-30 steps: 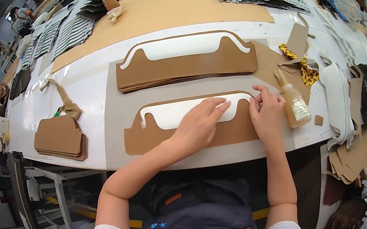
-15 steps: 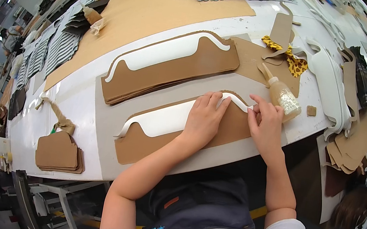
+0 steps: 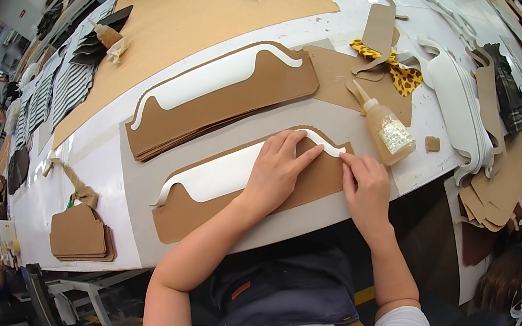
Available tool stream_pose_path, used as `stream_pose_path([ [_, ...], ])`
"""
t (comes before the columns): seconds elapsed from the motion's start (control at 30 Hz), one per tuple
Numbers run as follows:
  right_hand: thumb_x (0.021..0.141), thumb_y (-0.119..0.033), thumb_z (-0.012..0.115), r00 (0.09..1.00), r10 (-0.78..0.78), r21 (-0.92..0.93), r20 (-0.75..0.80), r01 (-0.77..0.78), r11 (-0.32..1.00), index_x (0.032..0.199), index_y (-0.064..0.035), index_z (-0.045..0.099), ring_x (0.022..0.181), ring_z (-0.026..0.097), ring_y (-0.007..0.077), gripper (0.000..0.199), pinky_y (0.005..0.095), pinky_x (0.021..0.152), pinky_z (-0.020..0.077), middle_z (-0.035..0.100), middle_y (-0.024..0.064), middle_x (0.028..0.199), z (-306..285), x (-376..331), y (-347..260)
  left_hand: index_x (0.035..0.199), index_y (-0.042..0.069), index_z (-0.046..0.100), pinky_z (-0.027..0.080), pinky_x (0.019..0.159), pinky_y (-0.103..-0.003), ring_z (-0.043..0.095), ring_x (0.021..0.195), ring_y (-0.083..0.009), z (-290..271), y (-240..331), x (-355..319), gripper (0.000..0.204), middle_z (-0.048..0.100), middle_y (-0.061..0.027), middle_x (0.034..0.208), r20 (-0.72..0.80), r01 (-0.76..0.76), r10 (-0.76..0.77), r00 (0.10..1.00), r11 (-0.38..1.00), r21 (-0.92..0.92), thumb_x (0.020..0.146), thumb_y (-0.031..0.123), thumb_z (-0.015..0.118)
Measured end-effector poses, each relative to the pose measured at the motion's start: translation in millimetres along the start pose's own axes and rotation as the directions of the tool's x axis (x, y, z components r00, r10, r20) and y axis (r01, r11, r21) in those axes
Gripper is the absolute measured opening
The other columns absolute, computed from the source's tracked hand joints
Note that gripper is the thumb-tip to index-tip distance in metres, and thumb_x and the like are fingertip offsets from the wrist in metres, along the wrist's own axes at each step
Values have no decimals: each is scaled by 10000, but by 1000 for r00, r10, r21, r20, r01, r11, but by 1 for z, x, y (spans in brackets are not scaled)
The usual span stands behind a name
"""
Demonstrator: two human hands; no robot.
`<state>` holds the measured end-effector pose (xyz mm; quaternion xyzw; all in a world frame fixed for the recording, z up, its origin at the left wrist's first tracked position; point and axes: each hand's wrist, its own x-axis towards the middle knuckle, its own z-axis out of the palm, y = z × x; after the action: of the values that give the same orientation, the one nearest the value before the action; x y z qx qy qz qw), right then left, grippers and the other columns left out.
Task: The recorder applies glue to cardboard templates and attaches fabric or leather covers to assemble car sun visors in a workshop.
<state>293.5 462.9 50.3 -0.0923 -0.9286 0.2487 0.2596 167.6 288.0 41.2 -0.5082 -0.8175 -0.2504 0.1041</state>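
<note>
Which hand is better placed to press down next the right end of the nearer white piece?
Probably the right hand: its fingertips are at that end of the white piece, while the left hand lies farther left, across it.

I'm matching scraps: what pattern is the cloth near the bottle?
The cloth is yellow with dark spots, clearest in the head view.

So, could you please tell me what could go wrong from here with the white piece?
The narrow right end of the white piece, by the right hand, might bend or sit crooked on the brown panel. The left hand, resting on the piece, could shift it. The nozzle bottle beside the right hand could be knocked.
</note>
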Motion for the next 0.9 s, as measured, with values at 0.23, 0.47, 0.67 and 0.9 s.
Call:
stream_pose_path([
  [0.23, 930, -42, 683, 1000, -16, -16, -17, 16, 1000, 1087, -44, 717, 848, 629, 295, 161, 426, 761, 479, 618, 92, 878, 2, -1, -1, 1311, 155, 714, 456, 1078, -460, 562, 1286, -337, -1, -1, 2, 526, 589, -140, 1366, 17, -32, 33, 999, 997, -71, 842, -53, 597],
  [0.47, 918, -37, 693, 998, -41, -48, -44, 39, 998, 1084, -50, 712, 839, 611, 291, 168, 424, 754, 473, 600, 88, 866, 8, -3, 2, 1315, 148, 714, 460, 1085, -467, 564, 1291, -342, 0, 2, 3, 524, 595, -144, 1366, 39, -53, 55, 998, 997, -52, 841, -42, 597],
  [0.67, 913, -37, 694, 997, -53, -67, -60, 49, 997, 1078, -48, 707, 831, 600, 288, 166, 422, 761, 468, 594, 83, 858, 11, -5, 1, 1323, 154, 712, 463, 1086, -480, 560, 1302, -353, 4, 1, 2, 537, 593, -152, 1364, 15, -59, 59, 998, 997, -53, 837, -39, 591],
  [0.9, 904, -35, 706, 998, -46, -66, -43, 43, 997, 1078, -41, 717, 846, 609, 293, 174, 419, 788, 475, 613, 92, 887, 10, -4, -2, 1337, 152, 704, 460, 1096, -476, 544, 1325, -358, 4, 3, 0, 554, 591, -144, 1387, 22, -57, 58, 998, 997, -48, 831, -40, 589],
])
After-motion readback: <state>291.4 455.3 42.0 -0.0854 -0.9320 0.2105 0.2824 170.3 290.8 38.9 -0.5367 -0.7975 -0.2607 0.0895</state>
